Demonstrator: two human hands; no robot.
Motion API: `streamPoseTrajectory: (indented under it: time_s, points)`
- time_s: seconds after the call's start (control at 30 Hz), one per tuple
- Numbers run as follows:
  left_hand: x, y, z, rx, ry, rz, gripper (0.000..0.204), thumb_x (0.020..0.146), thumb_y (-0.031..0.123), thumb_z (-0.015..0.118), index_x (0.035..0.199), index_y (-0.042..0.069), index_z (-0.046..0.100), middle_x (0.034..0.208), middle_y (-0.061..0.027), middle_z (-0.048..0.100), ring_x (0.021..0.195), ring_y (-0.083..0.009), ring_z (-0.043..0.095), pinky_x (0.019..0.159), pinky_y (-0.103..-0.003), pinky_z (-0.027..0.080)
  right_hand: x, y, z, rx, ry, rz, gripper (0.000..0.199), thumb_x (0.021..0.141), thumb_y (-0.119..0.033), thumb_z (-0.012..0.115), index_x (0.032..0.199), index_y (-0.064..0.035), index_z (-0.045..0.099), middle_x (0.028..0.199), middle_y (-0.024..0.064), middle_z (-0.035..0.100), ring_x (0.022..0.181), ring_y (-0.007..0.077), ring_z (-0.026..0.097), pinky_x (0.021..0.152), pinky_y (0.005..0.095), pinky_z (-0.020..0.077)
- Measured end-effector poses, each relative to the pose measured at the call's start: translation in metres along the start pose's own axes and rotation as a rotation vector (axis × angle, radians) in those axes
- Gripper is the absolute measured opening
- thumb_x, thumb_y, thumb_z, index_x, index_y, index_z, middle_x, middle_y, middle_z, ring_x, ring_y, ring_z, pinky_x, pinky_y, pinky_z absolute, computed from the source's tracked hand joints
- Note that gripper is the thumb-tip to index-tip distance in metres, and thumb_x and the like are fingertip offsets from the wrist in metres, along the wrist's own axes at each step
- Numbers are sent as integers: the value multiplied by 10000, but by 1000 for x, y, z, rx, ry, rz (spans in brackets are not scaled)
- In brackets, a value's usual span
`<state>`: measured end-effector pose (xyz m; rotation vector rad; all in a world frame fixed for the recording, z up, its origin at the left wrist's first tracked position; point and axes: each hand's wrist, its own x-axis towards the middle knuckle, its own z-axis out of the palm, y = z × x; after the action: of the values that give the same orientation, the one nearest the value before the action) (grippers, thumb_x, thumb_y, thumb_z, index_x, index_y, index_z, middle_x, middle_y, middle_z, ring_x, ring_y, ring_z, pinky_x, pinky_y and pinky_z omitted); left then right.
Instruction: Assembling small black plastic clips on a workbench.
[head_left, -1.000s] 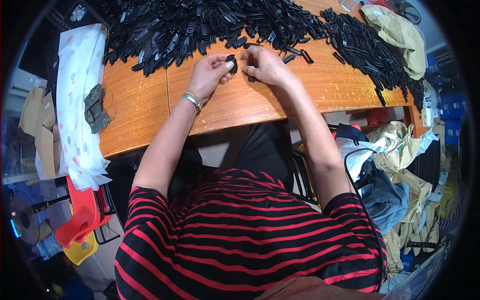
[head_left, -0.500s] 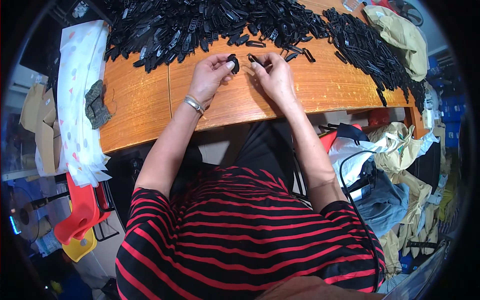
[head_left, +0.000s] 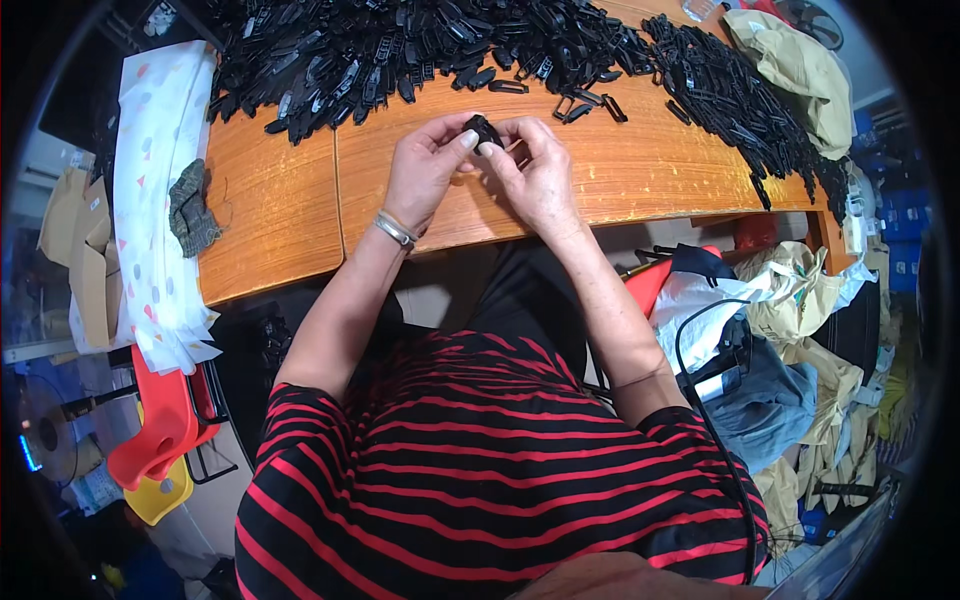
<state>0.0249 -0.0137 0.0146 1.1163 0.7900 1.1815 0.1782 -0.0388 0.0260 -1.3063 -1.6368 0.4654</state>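
Over the wooden table, my left hand (head_left: 424,172) and my right hand (head_left: 536,170) meet at a small black plastic piece (head_left: 481,130), pinched between thumbs and fingers of both. The narrower black part that was in my right hand is now against it, partly hidden by fingertips. Just beyond my hands lie a few loose black oblong frames (head_left: 509,87), and more black loops (head_left: 614,108) sit to the right. A large heap of black plastic parts (head_left: 380,60) spreads along the far side of the table.
A second pile of slim black frames (head_left: 730,110) runs down the table's right side, beside a tan bag (head_left: 795,75). On the left lie a dotted white sheet (head_left: 150,190) and a dark cloth (head_left: 192,210). A red chair (head_left: 155,430) stands below left.
My right hand has moved left, bringing its slim black part against the piece in my left hand. The gap between the hands has closed.
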Motion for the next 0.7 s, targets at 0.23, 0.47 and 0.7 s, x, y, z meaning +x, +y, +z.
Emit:
streamPoseTrajectory:
  time_s: [0.23,0.47,0.7]
  points:
    - [-20,-3,15,104,39,180,214,953,119,562,1114,-17,601,944,-31,645,824,-78,597,756,-214,491,-19,-14,10,-67,79,-46,339,721,-101,782,998,-36,597,855,113,580,703,224,617,610,318,506]
    - [-33,0,15,49,-70,176,201,995,189,497,955,8,577,803,4,582,717,-62,541,667,-201,465,-35,-15,25,42,-49,32,401,746,-44,694,1123,-49,557,958,141,580,829,315,614,694,371,502]
    - [-69,16,-19,0,-30,-19,260,1010,273,469,946,50,586,799,7,591,661,-37,518,532,-161,399,-54,-31,53,108,-272,69,383,773,-78,685,1122,-24,536,787,83,562,708,173,581,642,302,480]
